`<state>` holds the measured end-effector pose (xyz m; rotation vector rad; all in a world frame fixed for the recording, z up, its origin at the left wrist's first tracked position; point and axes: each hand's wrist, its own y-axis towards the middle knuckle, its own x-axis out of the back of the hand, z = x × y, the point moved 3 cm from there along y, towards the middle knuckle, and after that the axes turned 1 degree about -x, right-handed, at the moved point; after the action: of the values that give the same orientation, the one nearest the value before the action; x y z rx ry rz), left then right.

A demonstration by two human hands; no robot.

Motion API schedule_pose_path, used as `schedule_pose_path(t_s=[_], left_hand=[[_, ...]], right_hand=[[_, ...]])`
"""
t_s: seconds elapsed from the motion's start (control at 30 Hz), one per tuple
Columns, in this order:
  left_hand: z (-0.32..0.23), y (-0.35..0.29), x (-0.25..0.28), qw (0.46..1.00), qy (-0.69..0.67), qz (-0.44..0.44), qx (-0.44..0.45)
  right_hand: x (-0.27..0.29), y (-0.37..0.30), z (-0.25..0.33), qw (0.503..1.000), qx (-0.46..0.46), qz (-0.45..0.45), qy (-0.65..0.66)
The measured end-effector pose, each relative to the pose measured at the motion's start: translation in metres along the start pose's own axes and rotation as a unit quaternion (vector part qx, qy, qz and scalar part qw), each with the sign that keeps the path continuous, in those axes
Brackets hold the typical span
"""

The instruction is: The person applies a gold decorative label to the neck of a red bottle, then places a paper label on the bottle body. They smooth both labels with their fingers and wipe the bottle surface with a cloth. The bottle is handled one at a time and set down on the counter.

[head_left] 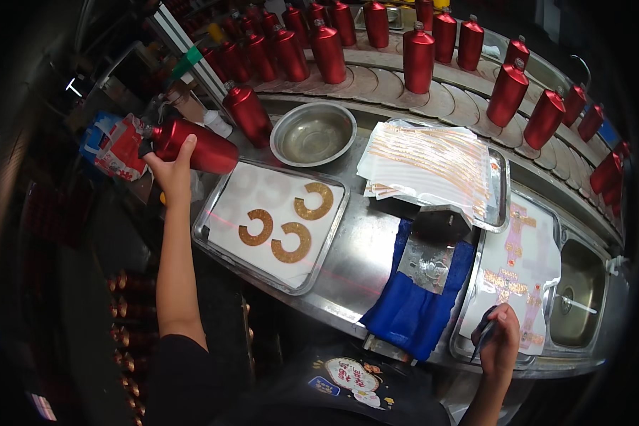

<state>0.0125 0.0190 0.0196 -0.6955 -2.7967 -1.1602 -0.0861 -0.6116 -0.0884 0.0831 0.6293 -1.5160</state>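
My left hand [172,170] is closed around a shiny red bottle [204,147], which lies tilted almost on its side above the far left corner of a metal tray. On that tray's white sheet [241,186] are several gold C-shaped labels [291,242]. At the right, my right hand [503,339] grips a thin dark flat tool [482,331]; its exact kind is unclear. This hand hovers at the near edge of a second tray, over a sheet of gold and pink cross-shaped labels [506,285]. Between the trays, a blue cloth [412,316] covers a metal stand, its cradle unoccupied.
A steel bowl [313,135] and another red bottle [248,115] stand behind the left tray. Stacked sheets of gold strips [426,160] fill a tray at centre right. Beyond runs a curved conveyor [376,84] carrying several red bottles. A sink [579,295] is at far right.
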Motion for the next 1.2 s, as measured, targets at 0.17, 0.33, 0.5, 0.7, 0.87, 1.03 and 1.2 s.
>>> schedule_pose_path(t_s=[0.17,0.33,0.5,0.7,0.87,1.03,1.2], left_hand=[[-0.068,-0.094,-0.006,0.8,-0.458,0.135,0.364],[-0.139,-0.189,-0.037,0.675,-0.474,0.31,0.472],[-0.159,-0.217,-0.065,0.599,-0.506,0.315,0.535],[-0.152,-0.25,-0.077,0.514,-0.573,0.327,0.548],[-0.151,-0.255,-0.069,0.475,-0.567,0.409,0.534],[-0.172,-0.215,-0.035,0.64,-0.393,0.519,0.409],[-0.182,-0.217,-0.054,0.806,-0.32,0.424,0.259]], right_hand=[[-0.068,-0.002,0.012,0.973,-0.008,0.021,-0.229],[-0.148,-0.017,-0.001,0.928,0.124,0.154,-0.315],[-0.171,-0.017,0.006,0.938,0.162,0.168,-0.254],[-0.164,-0.018,-0.011,0.964,0.084,0.237,-0.089],[-0.151,-0.033,-0.031,0.937,0.15,0.296,-0.105],[-0.137,-0.039,-0.027,0.799,0.334,0.252,-0.431],[-0.153,-0.029,-0.029,0.696,0.348,0.219,-0.589]])
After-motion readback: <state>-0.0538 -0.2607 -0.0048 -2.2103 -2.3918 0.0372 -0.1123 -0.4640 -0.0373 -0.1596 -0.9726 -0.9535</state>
